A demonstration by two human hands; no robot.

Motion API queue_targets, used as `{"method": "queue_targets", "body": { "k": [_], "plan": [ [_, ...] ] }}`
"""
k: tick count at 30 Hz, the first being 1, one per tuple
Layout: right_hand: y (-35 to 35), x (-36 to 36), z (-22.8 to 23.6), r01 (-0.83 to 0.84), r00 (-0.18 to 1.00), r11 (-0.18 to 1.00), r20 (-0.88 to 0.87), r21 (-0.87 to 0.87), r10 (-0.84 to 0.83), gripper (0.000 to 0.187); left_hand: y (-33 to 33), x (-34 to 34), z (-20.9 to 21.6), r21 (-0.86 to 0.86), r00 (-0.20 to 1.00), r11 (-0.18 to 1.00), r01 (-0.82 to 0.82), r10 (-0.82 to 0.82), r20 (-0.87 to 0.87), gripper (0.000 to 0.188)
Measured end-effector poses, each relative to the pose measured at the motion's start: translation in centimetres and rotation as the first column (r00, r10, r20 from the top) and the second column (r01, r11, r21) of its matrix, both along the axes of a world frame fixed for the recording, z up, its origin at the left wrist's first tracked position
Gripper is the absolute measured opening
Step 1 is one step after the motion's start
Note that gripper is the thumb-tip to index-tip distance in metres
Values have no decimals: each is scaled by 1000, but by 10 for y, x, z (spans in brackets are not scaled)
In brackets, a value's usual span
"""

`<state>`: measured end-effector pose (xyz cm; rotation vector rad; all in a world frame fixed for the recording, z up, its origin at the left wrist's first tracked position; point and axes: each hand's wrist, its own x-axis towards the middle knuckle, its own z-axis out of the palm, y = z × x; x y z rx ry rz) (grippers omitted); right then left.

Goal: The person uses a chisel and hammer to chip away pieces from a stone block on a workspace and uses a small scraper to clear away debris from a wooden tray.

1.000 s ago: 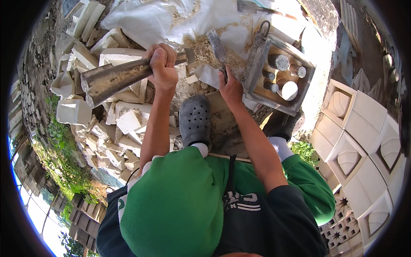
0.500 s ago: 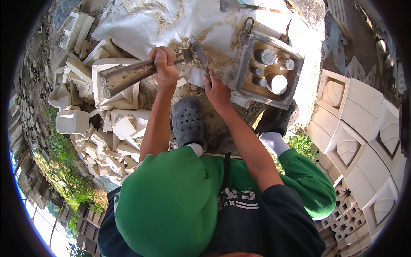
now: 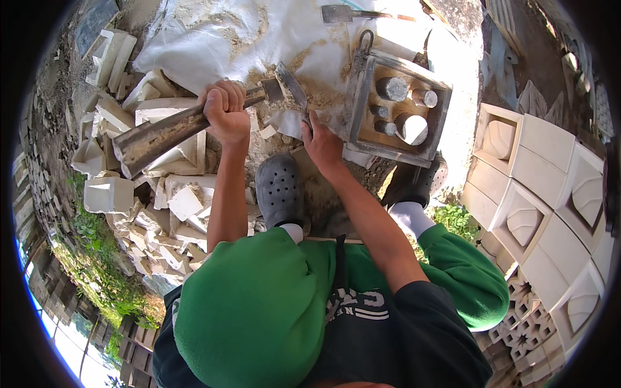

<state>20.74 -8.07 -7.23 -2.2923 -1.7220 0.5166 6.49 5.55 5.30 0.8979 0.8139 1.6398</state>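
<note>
My left hand is closed round a long brown tool, trough-like and caked at its wide lower-left end. It narrows past my fist to a flat metal end. In my right hand is a narrow-bladed trowel, gripped by its handle. Its blade lies close beside the flat end; whether they touch I cannot tell. Right of the trowel sits a grey box-shaped mould with several round posts standing inside. A loop handle sticks out at its upper-left corner.
A dusty white sheet covers the ground ahead. Broken pale block pieces pile up on the left. Another flat-bladed tool lies at the far edge. Pale moulded blocks stand in rows on the right. My grey clogs flank the work spot.
My left hand has shifted left and slightly down with the long tool, whose wide end now hangs lower. The trowel in my right hand has moved a little left and downward.
</note>
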Motion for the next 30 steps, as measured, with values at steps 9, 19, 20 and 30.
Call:
{"method": "queue_targets", "body": {
  "k": [9, 19, 20, 30],
  "plan": [
    [4, 0, -2, 13, 999, 1000, -41, 10, -12, 42, -1, 10, 10, -40, 999, 999, -11, 10, -32, 30],
    [8, 2, 1, -4, 998, 999, -68, -41, 2, 45, -12, 9, 3, -86, 997, 996, 19, -25, -71, 30],
    [6, 3, 2, 3, 997, 999, -73, -44, -6, 45, -16, 8, 14, -8, 999, 999, 36, -37, -26, 30],
    [2, -1, -1, 4, 1000, 1000, -30, -14, -4, 43, -30, 12, 14, 51, 998, 998, 20, -23, 53, 30]
  ]
}}
